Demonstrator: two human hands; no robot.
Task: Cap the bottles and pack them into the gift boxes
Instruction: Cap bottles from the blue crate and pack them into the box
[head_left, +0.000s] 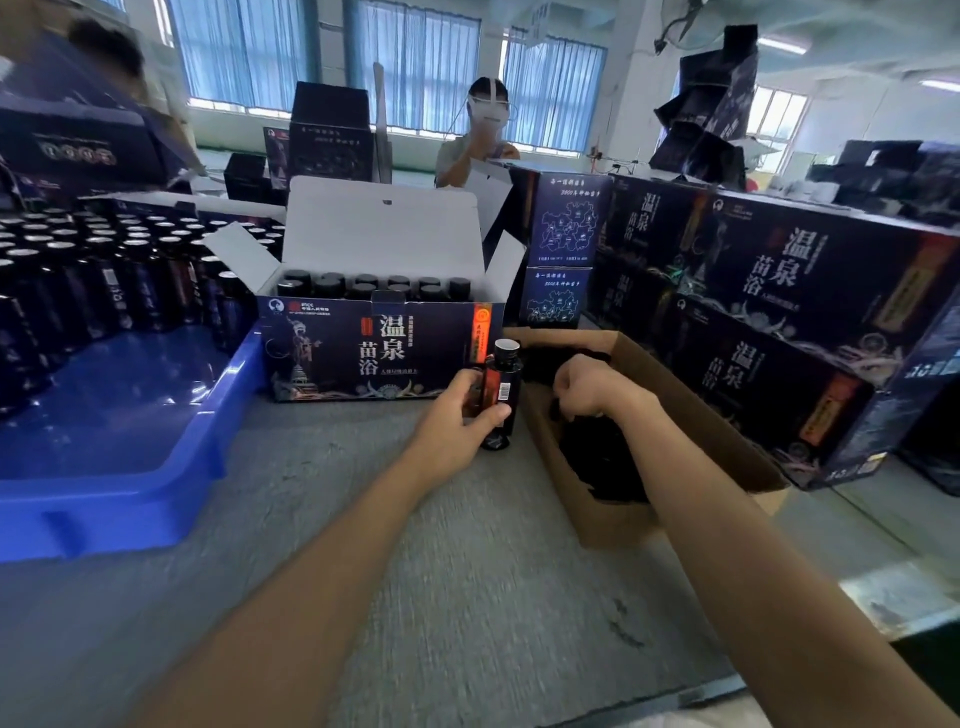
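On a grey worktable (441, 545) an uncapped bottle (503, 387) is clasped by the left hand (457, 421); whether anything is held by the right hand (589, 387), in the three-o'clock carton (613, 519), cannot be told. Twelve-o'clock windows (421, 67) are curtained.

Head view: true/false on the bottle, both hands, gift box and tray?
1. The left hand grips an uncapped bottle. True.
2. The right hand lies flat on the table. False: it reaches into the brown carton of black caps, fingers curled.
3. The open gift box is empty. False: it holds capped bottles.
4. The blue tray sits left of the gift box. True.
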